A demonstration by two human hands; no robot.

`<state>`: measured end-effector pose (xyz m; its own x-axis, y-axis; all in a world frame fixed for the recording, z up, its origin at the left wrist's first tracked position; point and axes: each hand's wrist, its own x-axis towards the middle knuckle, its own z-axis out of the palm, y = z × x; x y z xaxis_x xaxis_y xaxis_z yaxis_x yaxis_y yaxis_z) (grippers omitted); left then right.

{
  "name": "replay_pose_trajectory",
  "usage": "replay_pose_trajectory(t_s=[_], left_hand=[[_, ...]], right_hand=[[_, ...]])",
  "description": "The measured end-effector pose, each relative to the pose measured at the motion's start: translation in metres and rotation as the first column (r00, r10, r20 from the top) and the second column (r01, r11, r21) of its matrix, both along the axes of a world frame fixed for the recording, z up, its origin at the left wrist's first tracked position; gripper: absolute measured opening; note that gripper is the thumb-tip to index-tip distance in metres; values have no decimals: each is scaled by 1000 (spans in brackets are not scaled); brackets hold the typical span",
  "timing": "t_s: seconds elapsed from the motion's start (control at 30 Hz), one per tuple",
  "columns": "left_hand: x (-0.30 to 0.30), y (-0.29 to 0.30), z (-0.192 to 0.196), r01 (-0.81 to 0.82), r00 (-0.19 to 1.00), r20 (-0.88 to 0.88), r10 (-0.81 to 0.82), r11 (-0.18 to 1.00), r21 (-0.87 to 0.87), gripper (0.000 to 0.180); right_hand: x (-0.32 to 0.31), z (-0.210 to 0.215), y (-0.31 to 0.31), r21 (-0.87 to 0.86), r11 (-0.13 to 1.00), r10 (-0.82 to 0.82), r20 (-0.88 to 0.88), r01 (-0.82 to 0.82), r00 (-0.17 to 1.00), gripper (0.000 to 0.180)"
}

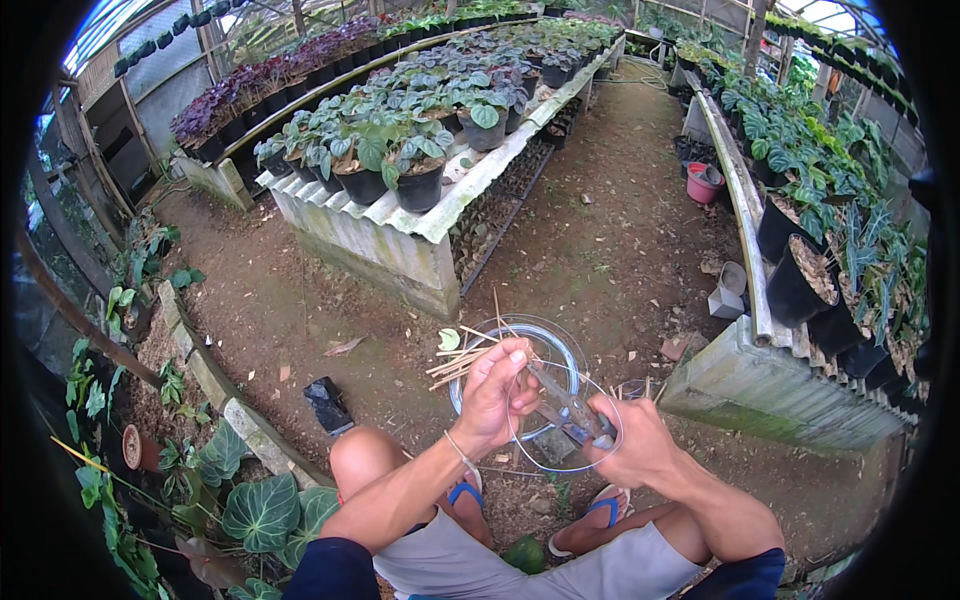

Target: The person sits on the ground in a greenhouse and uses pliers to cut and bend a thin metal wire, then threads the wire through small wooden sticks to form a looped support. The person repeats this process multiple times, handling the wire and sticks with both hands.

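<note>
The fingers (514,347) of the left hand (487,395) are closed in a pinch on thin wire (550,469), which loops below both hands. The right hand (640,445) grips the handles of the pliers (565,402), whose nose points at the left fingertips; whether it bites the wire cannot be told. Under the hands, a wire coil (562,343) lies on the dirt floor (590,240), near the front corner of the left tabletop (440,225), which bears potted plants (420,190). Thin sticks (462,362) lie over the coil's left side. A black bundle (327,405) sits near the floor's left edge, beside the stone curb (260,435).
</note>
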<state>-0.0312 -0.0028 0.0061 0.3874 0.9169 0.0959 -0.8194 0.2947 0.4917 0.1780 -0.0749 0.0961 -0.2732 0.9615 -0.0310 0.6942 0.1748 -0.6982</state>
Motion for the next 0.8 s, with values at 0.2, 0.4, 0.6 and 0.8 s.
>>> replay_pose_trajectory(t_s=[0.2, 0.4, 0.6, 0.8], left_hand=[[-1, -1, 4, -10, 1000, -16, 10, 999, 34, 19], [2, 1, 6, -49, 997, -59, 48, 999, -14, 17], [-2, 8, 9, -111, 994, -20, 111, 994, 2, 19], [-2, 3, 6, -88, 996, 17, 88, 996, -6, 19]], right_hand=[[-1, -3, 2, -127, 991, 22, -67, -30, 998, 21], [0, -16, 7, -43, 999, 28, -42, -30, 999, 35], [-11, -24, 1, 116, 993, -18, 31, 14, 999, 47], [-22, -25, 1, 121, 992, -42, 49, 36, 998, 44]])
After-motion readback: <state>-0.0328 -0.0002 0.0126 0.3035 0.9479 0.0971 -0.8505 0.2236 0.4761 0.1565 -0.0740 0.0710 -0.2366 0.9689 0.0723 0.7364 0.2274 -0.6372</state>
